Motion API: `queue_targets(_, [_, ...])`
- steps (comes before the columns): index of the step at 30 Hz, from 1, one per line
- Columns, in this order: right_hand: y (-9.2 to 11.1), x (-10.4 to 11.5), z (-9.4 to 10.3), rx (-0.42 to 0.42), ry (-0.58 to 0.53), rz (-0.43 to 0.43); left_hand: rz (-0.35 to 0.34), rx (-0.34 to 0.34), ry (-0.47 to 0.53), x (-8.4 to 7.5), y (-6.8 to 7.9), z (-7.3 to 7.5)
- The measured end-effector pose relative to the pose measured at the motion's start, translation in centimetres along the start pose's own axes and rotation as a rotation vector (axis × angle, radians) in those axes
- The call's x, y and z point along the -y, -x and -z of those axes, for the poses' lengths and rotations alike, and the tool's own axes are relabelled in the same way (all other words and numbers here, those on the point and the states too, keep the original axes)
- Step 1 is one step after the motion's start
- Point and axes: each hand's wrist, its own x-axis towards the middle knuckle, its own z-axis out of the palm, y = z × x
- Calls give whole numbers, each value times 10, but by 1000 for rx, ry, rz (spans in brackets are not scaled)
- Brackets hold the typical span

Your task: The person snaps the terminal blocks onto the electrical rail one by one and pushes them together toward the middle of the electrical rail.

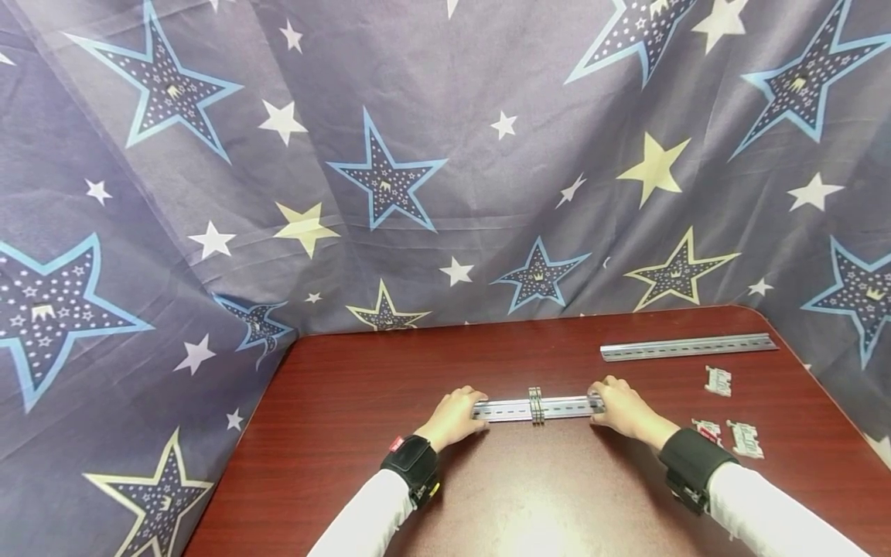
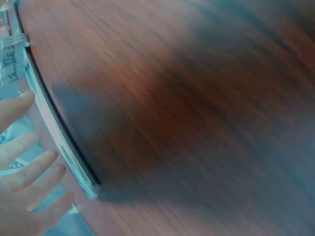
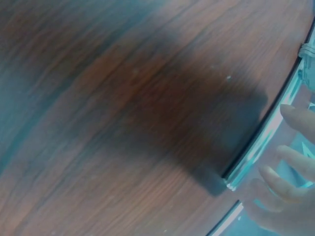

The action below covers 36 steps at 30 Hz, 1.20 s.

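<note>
A slotted metal DIN rail (image 1: 504,411) lies across the table in front of me. Several thin terminal blocks (image 1: 536,405), pale grey-green, stand side by side at its middle. At the rail's left end is my left hand (image 1: 452,418), fingers and thumb spread on either side of that end. My right hand (image 1: 621,408) frames the right end in the same way. Both wrist views show loosely spread fingers (image 2: 42,172) close beside the rail, curled round nothing. The blocks (image 3: 308,64) are partly cut off at the right wrist view's edge.
A second, bare DIN rail (image 1: 689,348) lies at the back right of the dark red table (image 1: 390,363). Loose pale pieces lie on the right: one alone (image 1: 718,381), another (image 1: 746,439) beside my right wrist. A star-patterned cloth (image 1: 473,193) hangs behind the table.
</note>
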Motion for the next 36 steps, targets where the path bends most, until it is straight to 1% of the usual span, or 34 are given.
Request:
queue_targets(2, [1,-3,-1,-15,11,-1,10,-11,-11,4,4,-1])
queue_targets(9, [4,-11,-7,-27,1,-1,42,-57,16,12,15,-5])
queue_targets(15, [5,-16,-13,-52,-25,51,42,-102,-20,12,17,-8])
queue_targets(18, [3,-16,-13,-71,-19,77,10,-135,-38,14,16,-12])
queue_targets(22, [1,-16,-12,-74,-8,90,-79,-206,-42,21,13,-19])
queue_targets(23, [0,-15,-11,-72,-7,92,-111,-232,-41,30,11,-28])
queue_targets(25, [-1,-14,-9,-73,-6,98,-137,-246,-51,32,9,-30])
queue_targets(29, [-5,-12,-6,-65,-12,93,-135,-242,-86,30,7,-27])
queue_targets(30, [-6,-11,-6,-58,-13,86,-112,-223,-99,21,8,-18])
queue_targets(33, [-9,-9,-5,-33,-15,56,-79,-187,-132,18,7,-14])
queue_targets(36, [-13,-8,-5,-12,-9,31,-41,-135,-158,17,5,-12])
